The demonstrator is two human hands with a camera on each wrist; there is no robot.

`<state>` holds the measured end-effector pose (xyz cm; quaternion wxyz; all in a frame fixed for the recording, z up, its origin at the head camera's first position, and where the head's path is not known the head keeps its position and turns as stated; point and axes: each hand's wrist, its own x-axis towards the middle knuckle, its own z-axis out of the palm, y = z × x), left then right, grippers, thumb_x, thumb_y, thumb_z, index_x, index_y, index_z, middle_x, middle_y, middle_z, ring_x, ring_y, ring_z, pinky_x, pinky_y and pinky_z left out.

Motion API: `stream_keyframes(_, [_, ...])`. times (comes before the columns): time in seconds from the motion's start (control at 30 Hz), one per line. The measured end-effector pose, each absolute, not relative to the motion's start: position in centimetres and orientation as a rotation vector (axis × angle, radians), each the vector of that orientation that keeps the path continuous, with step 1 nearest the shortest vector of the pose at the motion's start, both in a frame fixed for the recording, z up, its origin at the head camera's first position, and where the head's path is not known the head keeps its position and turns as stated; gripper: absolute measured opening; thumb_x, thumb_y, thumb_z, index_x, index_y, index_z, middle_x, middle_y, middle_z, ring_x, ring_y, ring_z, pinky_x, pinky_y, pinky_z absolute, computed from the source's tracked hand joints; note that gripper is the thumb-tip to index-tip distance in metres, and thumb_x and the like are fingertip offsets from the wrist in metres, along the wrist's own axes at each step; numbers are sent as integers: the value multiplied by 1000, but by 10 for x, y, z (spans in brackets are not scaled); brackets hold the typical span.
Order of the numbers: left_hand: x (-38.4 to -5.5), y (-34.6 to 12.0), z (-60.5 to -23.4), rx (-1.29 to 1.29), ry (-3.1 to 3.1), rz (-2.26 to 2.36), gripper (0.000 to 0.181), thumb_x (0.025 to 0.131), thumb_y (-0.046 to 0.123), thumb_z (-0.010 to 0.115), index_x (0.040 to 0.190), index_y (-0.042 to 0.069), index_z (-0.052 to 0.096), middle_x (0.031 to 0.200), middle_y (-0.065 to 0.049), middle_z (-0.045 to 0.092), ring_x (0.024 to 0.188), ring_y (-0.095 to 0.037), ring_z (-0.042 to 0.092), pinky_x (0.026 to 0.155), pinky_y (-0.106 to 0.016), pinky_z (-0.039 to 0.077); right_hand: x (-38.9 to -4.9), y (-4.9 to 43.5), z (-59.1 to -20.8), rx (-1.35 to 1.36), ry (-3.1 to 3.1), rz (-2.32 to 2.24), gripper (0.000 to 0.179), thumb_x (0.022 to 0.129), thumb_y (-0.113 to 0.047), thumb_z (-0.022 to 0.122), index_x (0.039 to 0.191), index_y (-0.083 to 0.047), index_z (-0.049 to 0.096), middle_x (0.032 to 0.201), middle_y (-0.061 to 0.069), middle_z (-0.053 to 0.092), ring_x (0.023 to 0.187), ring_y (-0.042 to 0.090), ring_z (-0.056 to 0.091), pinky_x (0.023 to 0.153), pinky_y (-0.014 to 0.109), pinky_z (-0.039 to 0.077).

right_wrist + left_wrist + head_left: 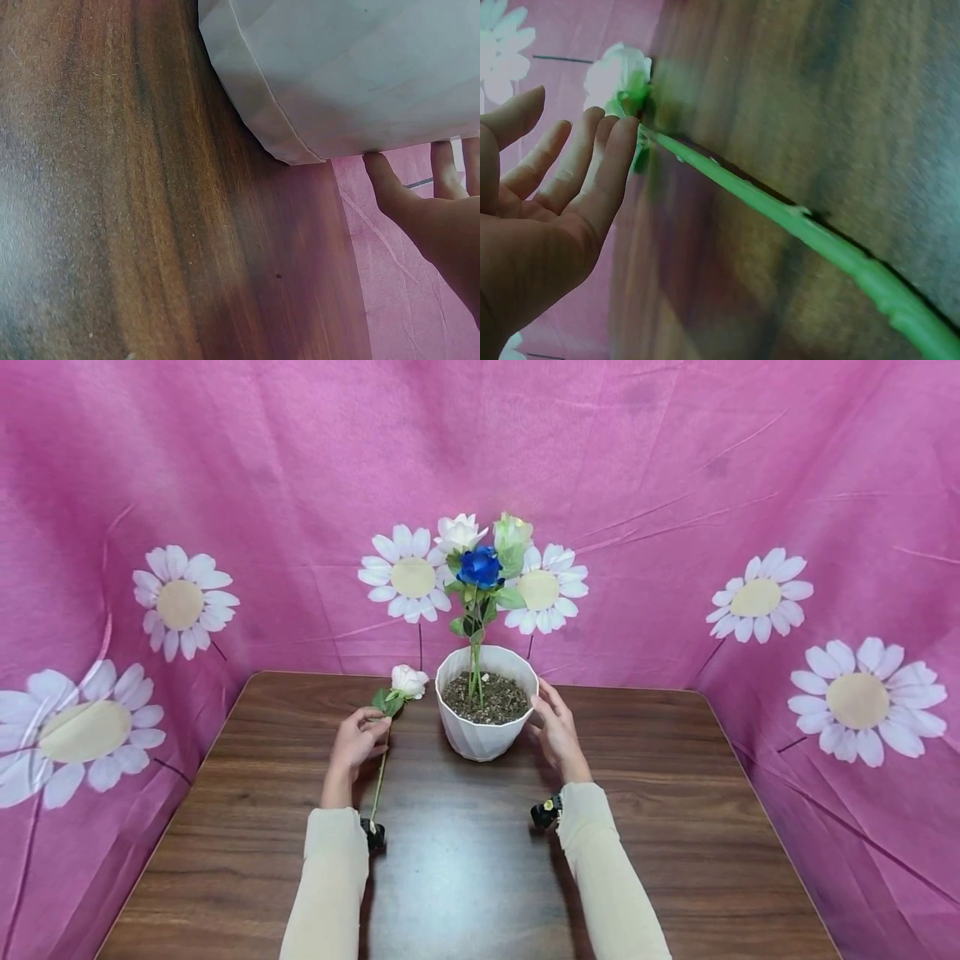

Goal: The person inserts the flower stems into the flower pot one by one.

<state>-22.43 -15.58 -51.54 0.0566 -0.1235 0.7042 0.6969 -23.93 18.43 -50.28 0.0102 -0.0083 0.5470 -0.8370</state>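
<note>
A white rose (408, 682) lies on the table at the left of a white flowerpot (477, 741), its green stem (780, 214) running toward the front. My left hand (358, 742) is over the upper stem, close under the leaves; its fingers are loosely extended and not wrapped round the stem in the left wrist view. Against the right side of the pot, my right hand (561, 737) rests its fingertips, the fingers fairly straight in the right wrist view. Upright in the pot's soil (502, 697) stand a blue rose (480, 567), a white rose (459, 532) and a pale green-white rose (513, 531).
The brown wooden table (660, 827) ends at a pink cloth (637, 460) printed with large daisies, which hangs behind and at both sides. A small black camera (546, 812) sits at the right wrist, another (373, 837) at the left.
</note>
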Motion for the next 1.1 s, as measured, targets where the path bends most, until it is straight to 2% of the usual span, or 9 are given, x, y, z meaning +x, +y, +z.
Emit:
stream_keyframes(0.2, [-219,-161,-524,-463,2149,2083,37,98,7,65,128,-10,53,116,-20,67,88,-16,63,78,-34,63,-239,184,-503,-44,1709,-2610,53,105,-8,45,155,-1,31,154,20,33,135,31,37,114,66,26])
stream_keyframes(0.33, [-215,-161,-526,-468,2218,1990,37,93,4,70,124,-11,56,107,-16,71,81,-10,64,74,-27,61,-239,184,-504,-50,1712,-2614,53,104,-8,45,155,-1,31,153,19,33,135,30,37,113,66,26])
stream_keyframes(0.47, [-213,-157,-527,-469,2341,1844,38,86,2,77,117,-10,59,102,-17,74,69,-7,61,60,-19,55,-239,184,-504,-51,1711,-2616,53,104,-8,46,155,-1,32,152,18,35,133,29,38,112,65,28])
stream_keyframes(0.57, [-214,-155,-530,-481,2404,1754,36,83,1,80,113,-8,62,105,-20,73,63,-7,61,53,-19,54,-239,184,-504,-45,1715,-2613,53,104,-9,47,155,-1,32,152,18,35,134,29,38,113,65,28])
stream_keyframes(0.8, [-217,-156,-536,-488,2397,1707,35,83,-7,75,116,-7,65,109,-21,72,75,-9,63,60,-26,60,-241,183,-505,-43,1697,-2625,53,105,-8,46,155,-1,33,151,17,36,136,30,36,113,69,25])
stream_keyframes(0.97, [-219,-158,-538,-483,2423,1664,32,83,-4,73,115,-7,68,101,-19,73,74,-12,63,59,-27,60,-241,183,-504,-42,1706,-2627,52,104,-8,46,154,-1,33,150,17,37,135,30,37,113,69,26])
stream_keyframes(1.1, [-220,-159,-539,-483,2361,1692,34,85,-4,70,119,-8,67,101,-18,69,75,-13,63,60,-28,61,-241,183,-504,-37,1709,-2619,52,104,-8,46,155,-1,33,152,19,35,135,31,37,113,69,25])
